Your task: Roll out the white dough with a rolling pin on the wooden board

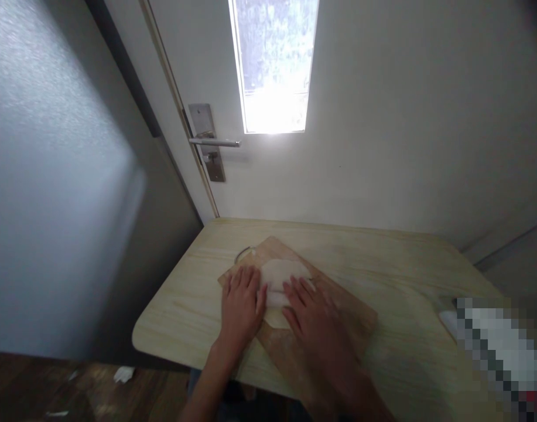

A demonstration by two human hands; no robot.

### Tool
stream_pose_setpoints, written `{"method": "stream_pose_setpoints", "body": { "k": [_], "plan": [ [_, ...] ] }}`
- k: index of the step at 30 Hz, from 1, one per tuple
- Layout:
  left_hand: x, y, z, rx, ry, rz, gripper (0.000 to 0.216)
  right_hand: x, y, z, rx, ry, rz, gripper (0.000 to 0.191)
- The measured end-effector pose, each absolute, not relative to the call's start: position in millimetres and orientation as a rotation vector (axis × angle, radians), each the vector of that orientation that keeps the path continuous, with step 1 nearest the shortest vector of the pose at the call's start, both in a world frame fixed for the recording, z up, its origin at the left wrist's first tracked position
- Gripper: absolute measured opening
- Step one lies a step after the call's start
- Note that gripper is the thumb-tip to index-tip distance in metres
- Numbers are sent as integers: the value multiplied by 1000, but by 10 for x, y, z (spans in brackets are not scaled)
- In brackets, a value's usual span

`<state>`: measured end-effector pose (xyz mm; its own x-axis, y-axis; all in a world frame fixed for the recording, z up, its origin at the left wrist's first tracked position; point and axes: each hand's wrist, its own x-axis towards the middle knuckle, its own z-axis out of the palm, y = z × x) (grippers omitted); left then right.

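A flat piece of pale dough [283,271] lies on a wooden cutting board [268,249], which is set at an angle on the table. Across the dough, between my hands, runs a lighter band [277,299]; I cannot tell whether it is a fold or a roller. My left hand [242,299] rests palm down at the dough's left edge, fingers stretched out. On the right side, my right hand [314,316] presses on the dough with its fingers spread, somewhat blurred. Both hands cover parts of the dough and board.
The light wood-grain table [184,299] stands against a white door with a metal handle [215,142]. A metal ring [244,253] sticks out from the board's far corner. A blurred-out object [505,340] lies at the right edge. Paper scraps [123,374] are on the floor.
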<state>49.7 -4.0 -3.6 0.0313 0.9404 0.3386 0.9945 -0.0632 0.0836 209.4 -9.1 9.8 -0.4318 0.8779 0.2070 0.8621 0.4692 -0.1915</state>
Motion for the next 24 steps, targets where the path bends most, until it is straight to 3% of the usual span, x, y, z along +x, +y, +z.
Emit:
{"method": "stream_pose_setpoints", "body": {
  "k": [6,17,24],
  "plan": [
    [318,-246,-190,-2177,-1944,-419,46,2140,-298,36,-1415,-2484,104,42],
    [445,973,145,-2367,-2111,-272,45,2119,594,228,-1615,-2507,107,42],
    [434,448,63,-2214,-2073,-383,41,2116,264,132,-1503,-2501,20,40]
  ]
}}
